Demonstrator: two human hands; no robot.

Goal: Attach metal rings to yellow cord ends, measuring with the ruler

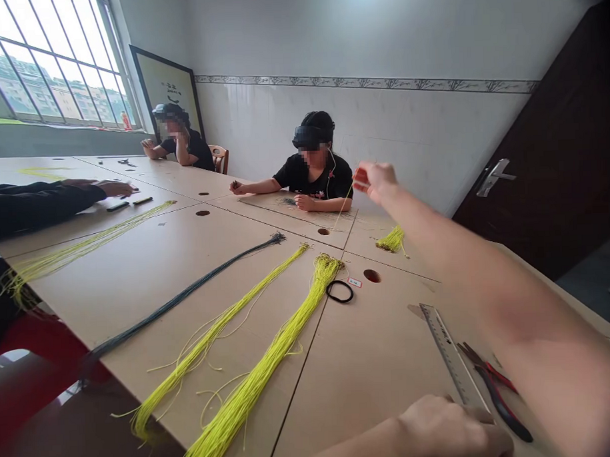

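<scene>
Fingers [364, 178] of my right hand pinch shut on a thin yellow cord [345, 207], raised over the far end of the desk [389, 359], the strand hanging from them. My left fingers [472, 426] sit at the end of a steel ruler [452, 357], beside long-handled pliers [496, 398]; whether they grip it, I cannot tell. Yellow cord bundles [250, 384] lie on the desk between my hands and the left edge.
</scene>
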